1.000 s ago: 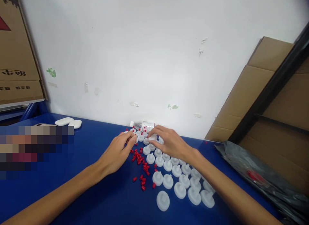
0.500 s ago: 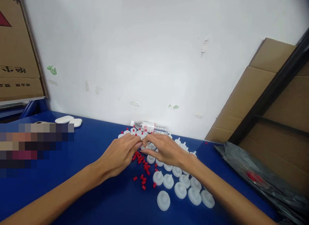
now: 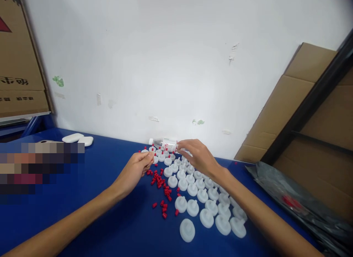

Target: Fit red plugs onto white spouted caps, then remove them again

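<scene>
My left hand [image 3: 135, 170] is closed with thumb and forefinger pressed together; what it holds, if anything, is hidden. It is just left of the small red caps [image 3: 159, 181] scattered on the table. My right hand [image 3: 200, 157] is held over the far part of the white round nozzle lids [image 3: 192, 207], fingers apart and bent downward, with nothing visible in them. Most of those lids have bare spouts. At the back, several capped lids [image 3: 167, 161] stand with red tips, partly behind my left hand.
A clear plastic bottle [image 3: 168, 144] lies against the wall behind the lids, partly covered by my right hand. White cases [image 3: 85, 141] rest at the blue table's [image 3: 110, 227] back left. A grey plastic bag [image 3: 275, 190] and leaning cardboard [image 3: 286, 102] are on the right.
My hands were together over the lids and have separated. The left moved slightly left and stays closed; the right moved right and back, its fingers now apart.
</scene>
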Tool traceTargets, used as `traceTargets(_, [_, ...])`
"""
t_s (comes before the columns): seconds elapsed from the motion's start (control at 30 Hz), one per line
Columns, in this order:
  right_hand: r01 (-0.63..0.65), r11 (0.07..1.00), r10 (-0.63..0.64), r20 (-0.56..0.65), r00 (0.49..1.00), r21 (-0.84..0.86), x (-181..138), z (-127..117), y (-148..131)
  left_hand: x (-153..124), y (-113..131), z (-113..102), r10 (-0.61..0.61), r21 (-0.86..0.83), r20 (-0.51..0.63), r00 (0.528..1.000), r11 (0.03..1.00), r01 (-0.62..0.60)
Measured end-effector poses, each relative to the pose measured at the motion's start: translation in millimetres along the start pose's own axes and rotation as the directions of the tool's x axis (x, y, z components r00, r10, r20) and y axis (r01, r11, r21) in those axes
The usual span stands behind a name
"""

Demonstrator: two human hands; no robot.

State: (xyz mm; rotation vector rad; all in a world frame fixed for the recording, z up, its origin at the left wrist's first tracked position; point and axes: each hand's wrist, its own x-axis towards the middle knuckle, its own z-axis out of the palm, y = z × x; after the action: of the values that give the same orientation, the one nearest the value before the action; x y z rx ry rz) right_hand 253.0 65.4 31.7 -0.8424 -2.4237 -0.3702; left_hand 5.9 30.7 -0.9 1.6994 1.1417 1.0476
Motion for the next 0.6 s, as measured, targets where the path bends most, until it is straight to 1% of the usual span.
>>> traceTargets(0.03, [-0.057,0.998,0.057,-0.007,0.998,0.003,-1.6,-1.2,7.2,0.0,-0.9,-1.3,0.060,0.112,-0.039,0.997,0.992,-0.056])
traceTargets(0.07, [-0.094,0.996,0.094,-0.005,0.996,0.000,-2.7,-2.3,12.6,-0.2,-2.0,-2.5,0.125,0.251,-0.069,0.990,0.962,-0.104])
traceTargets(0.1, [-0.119,0.993,0.119,0.012,0.993,0.002,-3.4,-3.0,15.9,-0.4,-3.2,-3.6,0.179,0.394,-0.084,0.980,0.910,-0.132])
traceTargets(0.17, [-0.129,0.991,0.128,0.078,0.989,0.015,-3.8,-3.3,17.3,-0.7,-5.8,-5.5,0.226,0.615,-0.077,0.971,0.777,-0.132])
traceTargets(0.2, [-0.124,0.992,0.120,0.116,0.986,0.022,-3.7,-3.0,16.2,-0.5,-7.1,-6.5,0.224,0.682,-0.069,0.972,0.722,-0.118])
traceTargets(0.23, [-0.117,0.993,0.111,0.153,0.982,0.027,-3.7,-2.4,14.7,-0.1,-8.4,-7.5,0.215,0.723,-0.063,0.975,0.683,-0.104])
traceTargets(0.3, [-0.105,0.994,0.096,0.210,0.973,0.033,-4.2,-0.6,12.2,1.5,-11.2,-9.8,0.189,0.756,-0.055,0.980,0.649,-0.083])
traceTargets(0.43, [-0.092,0.995,0.081,0.262,0.962,0.027,-6.8,2.8,13.6,4.9,-18.0,-14.0,0.154,0.768,-0.071,0.985,0.639,-0.045])
traceTargets(0.6, [-0.087,0.996,0.079,0.270,0.959,0.018,-8.1,3.2,17.5,4.8,-23.5,-14.9,0.120,0.772,-0.070,0.990,0.635,-0.023])
